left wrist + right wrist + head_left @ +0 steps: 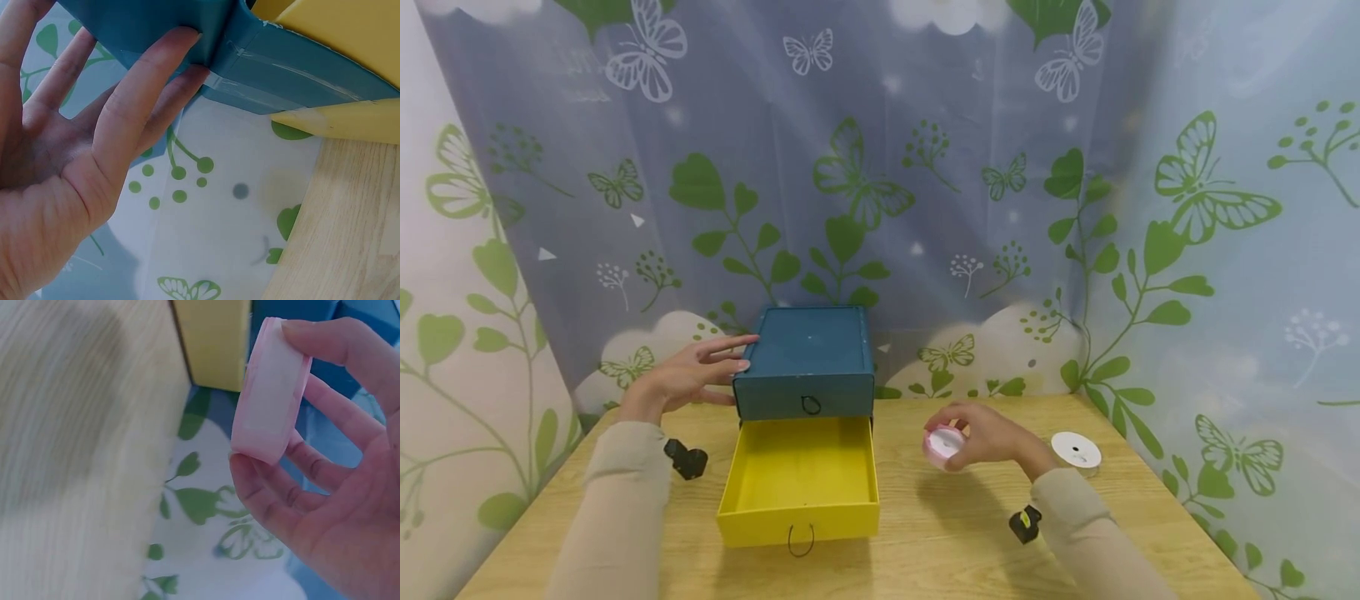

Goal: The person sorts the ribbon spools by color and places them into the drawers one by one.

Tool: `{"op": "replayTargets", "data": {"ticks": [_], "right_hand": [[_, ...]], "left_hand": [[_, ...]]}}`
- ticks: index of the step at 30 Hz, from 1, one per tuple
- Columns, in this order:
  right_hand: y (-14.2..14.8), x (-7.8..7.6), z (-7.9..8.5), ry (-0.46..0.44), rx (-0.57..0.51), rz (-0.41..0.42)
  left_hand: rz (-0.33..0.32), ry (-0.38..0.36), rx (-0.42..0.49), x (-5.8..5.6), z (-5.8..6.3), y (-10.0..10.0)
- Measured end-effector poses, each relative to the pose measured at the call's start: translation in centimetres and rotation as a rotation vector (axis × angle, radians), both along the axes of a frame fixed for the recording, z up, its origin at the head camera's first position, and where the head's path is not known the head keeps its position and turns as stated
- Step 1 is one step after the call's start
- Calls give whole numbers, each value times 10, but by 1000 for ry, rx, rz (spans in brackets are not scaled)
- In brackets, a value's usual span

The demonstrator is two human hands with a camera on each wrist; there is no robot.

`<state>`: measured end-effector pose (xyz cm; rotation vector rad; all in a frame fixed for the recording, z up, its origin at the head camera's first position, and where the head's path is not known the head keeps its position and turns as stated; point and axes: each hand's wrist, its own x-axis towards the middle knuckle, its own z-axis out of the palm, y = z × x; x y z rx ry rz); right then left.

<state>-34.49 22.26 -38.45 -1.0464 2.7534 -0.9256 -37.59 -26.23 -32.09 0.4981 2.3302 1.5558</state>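
A blue box with drawers (pixel 808 342) stands at the back of the wooden table. Its lower yellow drawer (pixel 805 527) is pulled out, with nothing visible inside, while the upper blue drawer is closed. My left hand (pixel 688 379) rests its fairly straight fingers against the box's left side; in the left wrist view the thumb (pixel 140 94) lies along the blue wall. To the right of the yellow drawer, my right hand (pixel 988 433) holds a pink ribbon spool (pixel 942 447) above the table. The right wrist view shows this spool (pixel 272 394) pinched at its edges between thumb and fingers.
A white spool (pixel 1076 448) lies on the table (pixel 902 542) beyond my right wrist. Small black devices sit by the left wrist (pixel 687 460) and the right wrist (pixel 1025 523). A butterfly-and-leaf printed curtain (pixel 880 208) hangs behind the table and at both sides.
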Motion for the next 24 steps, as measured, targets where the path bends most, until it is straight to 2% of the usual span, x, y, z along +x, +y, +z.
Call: {"op": "replayTargets", "data": {"ticks": [14,24], "right_hand": [[-22,23,35,3,57,30],[-42,36,57,31,86,105]], "left_hand": [[5,-2,-8,0,-1,2],[5,-2,-9,-1,-1,0]]}}
